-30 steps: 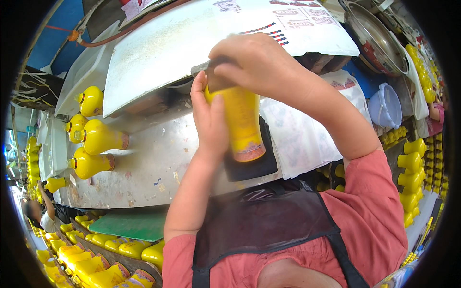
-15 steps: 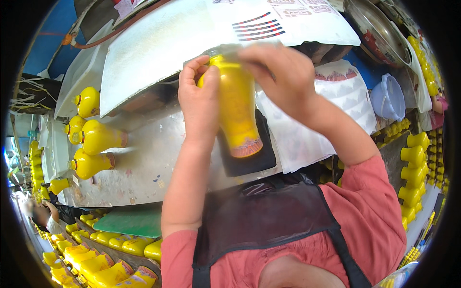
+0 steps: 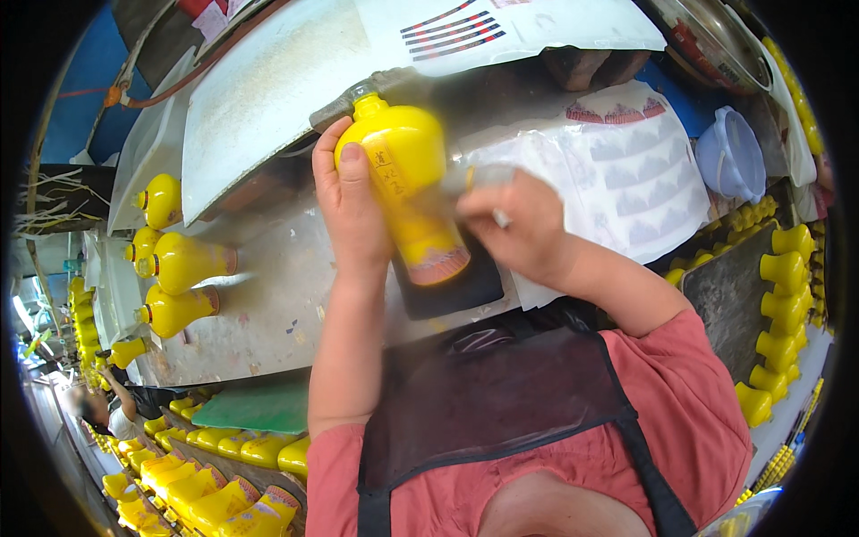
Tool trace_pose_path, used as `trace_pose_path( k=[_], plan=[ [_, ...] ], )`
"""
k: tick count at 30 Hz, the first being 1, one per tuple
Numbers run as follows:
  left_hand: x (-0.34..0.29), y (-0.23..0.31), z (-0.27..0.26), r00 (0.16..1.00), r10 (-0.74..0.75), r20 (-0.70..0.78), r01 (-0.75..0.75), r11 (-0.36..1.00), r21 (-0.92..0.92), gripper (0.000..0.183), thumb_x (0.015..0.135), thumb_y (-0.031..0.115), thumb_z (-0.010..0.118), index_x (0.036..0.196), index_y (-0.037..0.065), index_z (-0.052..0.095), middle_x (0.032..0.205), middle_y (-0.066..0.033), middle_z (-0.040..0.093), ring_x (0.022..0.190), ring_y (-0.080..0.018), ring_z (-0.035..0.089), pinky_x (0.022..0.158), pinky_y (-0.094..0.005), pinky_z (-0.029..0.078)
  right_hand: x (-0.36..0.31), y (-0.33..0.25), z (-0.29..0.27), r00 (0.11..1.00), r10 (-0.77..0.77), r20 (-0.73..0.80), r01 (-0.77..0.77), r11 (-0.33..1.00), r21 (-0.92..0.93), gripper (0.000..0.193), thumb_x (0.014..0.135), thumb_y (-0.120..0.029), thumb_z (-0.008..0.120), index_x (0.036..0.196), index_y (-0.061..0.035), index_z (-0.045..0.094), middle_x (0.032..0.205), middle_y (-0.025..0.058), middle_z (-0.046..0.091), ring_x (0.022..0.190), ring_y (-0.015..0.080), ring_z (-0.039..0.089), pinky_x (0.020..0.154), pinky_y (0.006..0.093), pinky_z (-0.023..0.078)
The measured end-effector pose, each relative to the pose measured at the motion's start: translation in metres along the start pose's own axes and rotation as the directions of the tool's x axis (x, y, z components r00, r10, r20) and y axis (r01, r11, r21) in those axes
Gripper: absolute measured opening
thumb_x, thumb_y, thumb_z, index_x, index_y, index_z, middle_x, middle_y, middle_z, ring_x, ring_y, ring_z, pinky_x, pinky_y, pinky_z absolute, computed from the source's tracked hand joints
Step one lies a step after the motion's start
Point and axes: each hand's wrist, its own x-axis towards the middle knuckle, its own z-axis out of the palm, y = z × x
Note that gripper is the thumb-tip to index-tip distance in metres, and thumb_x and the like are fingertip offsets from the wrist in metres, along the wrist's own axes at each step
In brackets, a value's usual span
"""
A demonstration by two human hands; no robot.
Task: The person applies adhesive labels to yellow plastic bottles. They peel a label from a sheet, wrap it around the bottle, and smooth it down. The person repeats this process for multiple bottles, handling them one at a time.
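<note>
A glossy yellow bottle (image 3: 407,179) lies tilted on a black pad (image 3: 474,291), its glass neck by a dark block (image 3: 333,109) at the far side. A strip of dark characters runs along its body, and a patterned band circles its base. My left hand (image 3: 353,210) is closed around the bottle's left side, thumb on top. Beside the lower right of the bottle, my right hand (image 3: 519,224) pinches a small pale flat tool (image 3: 483,177), blurred by motion; its exact kind is unclear.
White decal sheets (image 3: 626,161) lie at the right near a lavender bucket (image 3: 729,157). Several yellow bottles (image 3: 183,259) rest at the table's left. Dark red-marked strips (image 3: 452,36) lie on the white board (image 3: 259,85). More bottles fill racks below; another person (image 3: 112,407) is at far left.
My right hand has moved from the bottle's neck down to its lower right side. The bottle has turned and tilted, showing the dark characters. My left hand has stayed on it.
</note>
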Motion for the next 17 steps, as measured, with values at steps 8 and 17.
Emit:
trace_pose_path(
  k=[8,17],
  plan=[
    [-0.002,-0.003,-0.004,1.000,0.026,0.019,-0.023,0.992,-0.120,0.040,0.112,0.030,0.041,0.143,0.005,0.043,0.125,-0.0120,0.062,0.110,-0.0182,0.064,0.095,-0.0327,0.053,0.001,0.007,0.013,0.910,0.415,-0.021,-0.379,0.850,0.365,0.023,0.086,0.002,0.078,0.104,-0.0039,0.064,0.091,0.0093,0.070,0.079,0.0156,0.068,0.071,0.0284,0.055],
    [-0.003,-0.006,-0.004,0.999,-0.036,0.035,0.042,0.984,-0.171,0.057,0.105,0.036,0.060,0.148,0.006,0.037,0.132,-0.0119,0.058,0.112,-0.0187,0.061,0.095,-0.0324,0.053,-0.022,-0.003,0.007,0.950,0.295,0.103,-0.312,0.879,0.360,0.028,0.083,0.000,0.077,0.107,-0.0133,0.069,0.109,0.0117,0.074,0.088,0.0297,0.073,0.076,0.0368,0.059]
  ],
)
